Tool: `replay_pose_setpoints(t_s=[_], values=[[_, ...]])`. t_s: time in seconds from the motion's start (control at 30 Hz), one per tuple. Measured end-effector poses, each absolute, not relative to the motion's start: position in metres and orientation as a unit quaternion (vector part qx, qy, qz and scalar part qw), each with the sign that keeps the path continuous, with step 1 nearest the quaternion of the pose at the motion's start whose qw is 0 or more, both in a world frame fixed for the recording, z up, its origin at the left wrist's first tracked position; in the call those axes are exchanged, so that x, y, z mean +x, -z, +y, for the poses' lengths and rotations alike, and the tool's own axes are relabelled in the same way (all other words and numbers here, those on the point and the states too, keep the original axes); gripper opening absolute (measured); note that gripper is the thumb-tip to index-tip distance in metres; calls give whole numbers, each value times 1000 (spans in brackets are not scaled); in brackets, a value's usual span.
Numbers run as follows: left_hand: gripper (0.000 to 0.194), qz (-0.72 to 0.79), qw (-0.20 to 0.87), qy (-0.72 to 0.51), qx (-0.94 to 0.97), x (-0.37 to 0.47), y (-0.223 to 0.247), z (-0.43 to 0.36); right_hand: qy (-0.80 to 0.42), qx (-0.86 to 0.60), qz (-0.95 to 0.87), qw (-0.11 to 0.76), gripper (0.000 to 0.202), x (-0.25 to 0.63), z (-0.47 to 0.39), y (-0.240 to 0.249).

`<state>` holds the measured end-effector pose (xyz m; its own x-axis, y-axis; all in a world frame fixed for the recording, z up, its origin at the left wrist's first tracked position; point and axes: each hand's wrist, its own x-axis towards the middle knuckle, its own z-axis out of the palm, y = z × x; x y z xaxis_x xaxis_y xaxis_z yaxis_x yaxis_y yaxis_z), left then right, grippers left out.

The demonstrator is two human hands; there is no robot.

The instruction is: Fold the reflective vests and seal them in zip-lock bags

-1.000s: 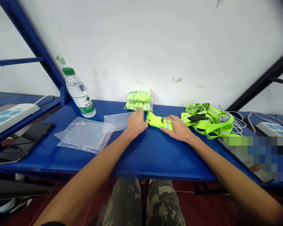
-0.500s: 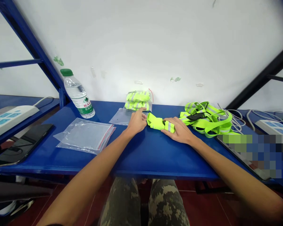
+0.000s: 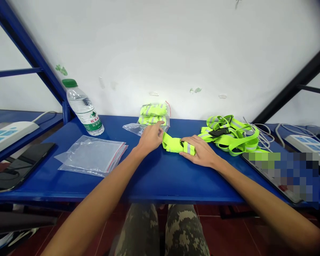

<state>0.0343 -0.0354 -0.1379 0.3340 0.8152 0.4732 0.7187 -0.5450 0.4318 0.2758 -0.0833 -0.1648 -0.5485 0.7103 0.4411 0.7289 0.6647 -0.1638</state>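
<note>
My right hand (image 3: 198,151) is closed around the right end of a folded neon-yellow reflective strap (image 3: 173,144), which lies on the blue table. Just left of that strap, my left hand (image 3: 150,138) has thumb and fingers pinched together. It grips a clear plastic bag (image 3: 132,128), whose free part sticks out crumpled to the left; the hand hides the gripped edge. Behind this hand, against the wall, sits a stack of bagged yellow straps (image 3: 153,109) with a red zip line. A loose heap of yellow straps (image 3: 237,137) with a black buckle lies beyond my right hand.
Flat zip bags (image 3: 92,154) are piled at left on the table (image 3: 154,183). A water bottle (image 3: 85,112) stands behind them. Dark phones or tablets lie at the left (image 3: 20,165) and right, the latter partly blurred. Power strips (image 3: 9,135) and white cables flank both sides.
My left hand has curled its fingers in, and the clear bag beside it has gone from lying flat to crumpled and raised. The right hand stays on the folded strap. The view shifted slightly.
</note>
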Motion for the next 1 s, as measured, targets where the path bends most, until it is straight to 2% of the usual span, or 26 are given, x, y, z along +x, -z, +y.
replay_pose_setpoints(t_s=[0.2, 0.33, 0.57, 0.73, 1.0], values=[[44, 406, 76, -319, 853, 34, 135, -36, 13, -418, -875, 244, 48, 276, -83, 165], [38, 400, 55, -348, 846, 35, 132, -39, 18, -416, -876, 243, 47, 275, -84, 165], [25, 395, 41, -312, 863, 40, 139, -51, 18, -429, -867, 254, 48, 279, -81, 168], [25, 376, 22, -353, 856, 44, 143, -53, 41, -422, -870, 251, 47, 278, -81, 170], [24, 356, 86, -388, 846, 44, 143, -50, 81, -386, -894, 211, 50, 272, -88, 166]])
